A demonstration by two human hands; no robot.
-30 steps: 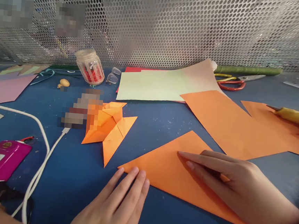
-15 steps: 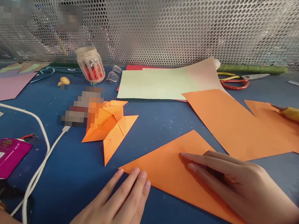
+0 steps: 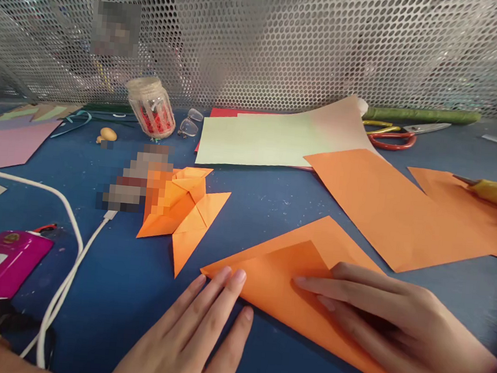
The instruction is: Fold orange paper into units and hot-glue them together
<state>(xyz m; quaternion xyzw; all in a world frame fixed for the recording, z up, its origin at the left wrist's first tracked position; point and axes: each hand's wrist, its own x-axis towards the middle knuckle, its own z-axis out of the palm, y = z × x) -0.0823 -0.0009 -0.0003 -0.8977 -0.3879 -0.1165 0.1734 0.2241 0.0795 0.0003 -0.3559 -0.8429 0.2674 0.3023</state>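
A folded sheet of orange paper (image 3: 264,304) lies on the blue table in front of me. Its upper layer forms a flap with a raised-looking corner, set off from the layer beneath. My left hand (image 3: 192,332) rests flat at the sheet's left point, fingers stretched out and fingertips touching the edge. Across its right part lies my right hand (image 3: 393,327), fingers extended left with their tips on the flap; the palm hides the paper below. Beyond the left hand stands a folded orange origami piece (image 3: 190,204), partly covered by a pixelated patch.
Further orange sheets (image 3: 385,216) lie at right, beside a yellow-handled tool (image 3: 495,195). Behind are pale green paper (image 3: 257,138), scissors (image 3: 392,140), glasses (image 3: 189,124) and a jar (image 3: 153,108). At left, a magenta power strip (image 3: 6,275) and white cable (image 3: 66,275). Perforated metal (image 3: 261,42) closes the back.
The orange sheet's upper layer has shifted down toward me, exposing the lower layer. My right hand has moved slightly down with it. The thumb of my left hand has spread from its fingers.
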